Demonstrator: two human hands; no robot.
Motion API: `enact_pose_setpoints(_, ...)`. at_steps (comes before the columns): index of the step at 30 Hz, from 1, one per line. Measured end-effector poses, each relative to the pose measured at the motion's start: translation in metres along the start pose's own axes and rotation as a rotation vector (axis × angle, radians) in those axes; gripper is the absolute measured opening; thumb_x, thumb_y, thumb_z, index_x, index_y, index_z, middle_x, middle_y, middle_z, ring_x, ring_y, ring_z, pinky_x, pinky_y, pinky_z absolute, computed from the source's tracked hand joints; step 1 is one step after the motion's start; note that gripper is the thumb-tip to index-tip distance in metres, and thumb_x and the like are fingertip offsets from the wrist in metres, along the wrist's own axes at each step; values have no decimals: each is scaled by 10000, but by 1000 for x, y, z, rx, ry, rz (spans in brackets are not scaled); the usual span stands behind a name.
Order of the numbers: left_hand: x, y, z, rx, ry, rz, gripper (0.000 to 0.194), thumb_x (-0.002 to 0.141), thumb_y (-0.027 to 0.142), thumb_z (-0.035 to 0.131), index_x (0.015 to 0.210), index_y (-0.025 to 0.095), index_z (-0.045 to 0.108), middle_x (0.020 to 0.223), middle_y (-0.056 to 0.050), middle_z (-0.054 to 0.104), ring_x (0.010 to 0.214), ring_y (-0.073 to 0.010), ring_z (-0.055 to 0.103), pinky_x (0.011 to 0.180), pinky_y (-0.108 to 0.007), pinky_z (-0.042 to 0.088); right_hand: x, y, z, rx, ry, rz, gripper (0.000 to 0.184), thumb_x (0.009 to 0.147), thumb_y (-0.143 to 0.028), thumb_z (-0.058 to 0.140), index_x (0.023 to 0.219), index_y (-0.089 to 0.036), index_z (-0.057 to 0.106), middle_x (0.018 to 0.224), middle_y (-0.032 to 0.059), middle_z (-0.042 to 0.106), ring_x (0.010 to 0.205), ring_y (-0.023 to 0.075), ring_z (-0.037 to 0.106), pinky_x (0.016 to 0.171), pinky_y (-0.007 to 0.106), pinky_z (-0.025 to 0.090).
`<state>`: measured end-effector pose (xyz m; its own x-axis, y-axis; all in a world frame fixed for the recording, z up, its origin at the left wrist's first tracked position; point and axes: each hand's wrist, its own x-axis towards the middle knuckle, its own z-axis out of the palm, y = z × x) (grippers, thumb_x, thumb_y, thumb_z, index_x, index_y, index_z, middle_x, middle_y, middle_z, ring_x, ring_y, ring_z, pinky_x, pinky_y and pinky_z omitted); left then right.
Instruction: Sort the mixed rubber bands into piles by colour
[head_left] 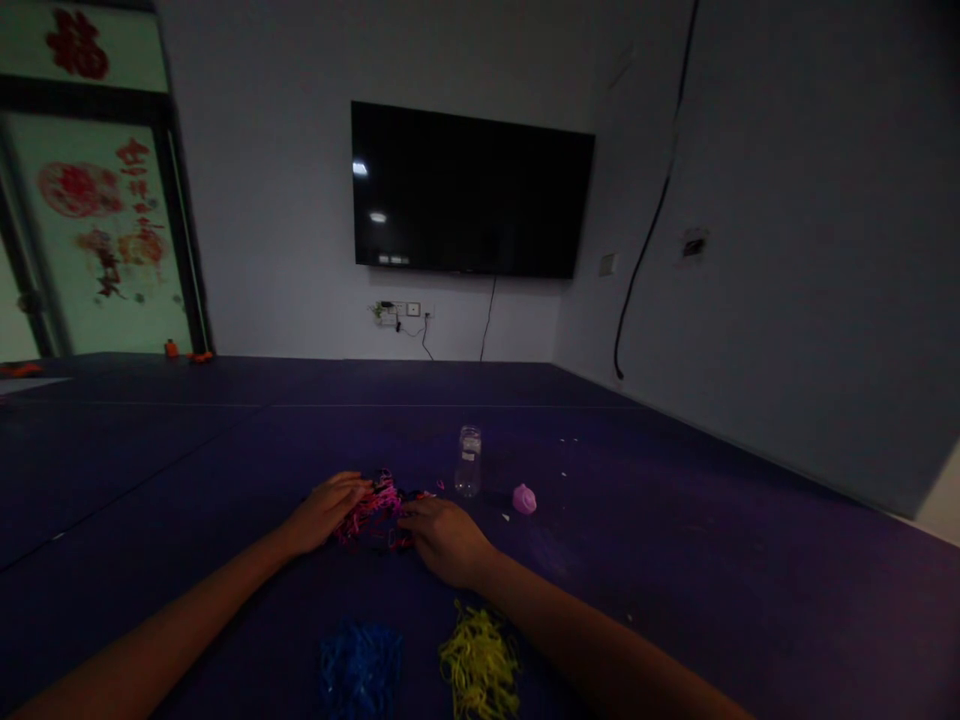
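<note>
Loose pile of thin pink-and-black bands (379,502): on the dark purple tabletop (247,465), between your hands, touching both; no clear long axis, neither hand nearer. Your left hand (326,515) lies fingers extended; your right hand (448,540) curls at the edge, pinching or not, cannot tell in dim light. Count: one blue stringy pile (361,668), one yellow stringy pile (480,662), one clear upright bottle (469,467), one pink rounded lump (524,499).

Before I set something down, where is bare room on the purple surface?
The purple surface is mostly bare left of the left hand, and between the pink object and right wall, past white scraps. Crowded: pink strands between left hand and right hand; nearer you, blue pile, yellow pile.
</note>
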<state>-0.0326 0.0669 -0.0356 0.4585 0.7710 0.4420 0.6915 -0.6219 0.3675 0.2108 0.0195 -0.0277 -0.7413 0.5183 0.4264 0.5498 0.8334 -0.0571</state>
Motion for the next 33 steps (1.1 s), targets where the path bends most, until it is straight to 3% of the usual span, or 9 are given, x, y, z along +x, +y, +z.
enact_pose_setpoints(12, 1, 0, 2, 62, -8, 29, 443, 933, 435, 263, 1087, 245, 633, 1151, -15, 638, 1153, -191, 497, 1008, -378, 382, -1, 0, 0, -1, 16, 3, 317, 771, -92, 441, 1029, -147, 617, 1058, 91, 620, 974, 183, 544, 838, 292, 416)
enact_pose_setpoints(21, 2, 6, -2, -19, 19, 19, 466, 926, 453, 269, 1029, 217, 658, 1078, -33, 667, 1050, -183, 572, 950, -333, 435, 0, 0, 1, -10, 10, -5, 303, 789, -95, 438, 1023, -154, 621, 1008, 82, 635, 948, 180, 554, 841, 288, 413)
enact_pose_setpoints(33, 0, 0, 1, 65, 13, 47, 432, 916, 400, 307, 1091, 207, 651, 1149, -60, 649, 1126, -228, 539, 982, -400, 415, 0, 0, 1, 22, 23, 9, 337, 755, -87, 442, 1027, -171, 624, 1048, 76, 629, 973, 182, 551, 852, 292, 406)
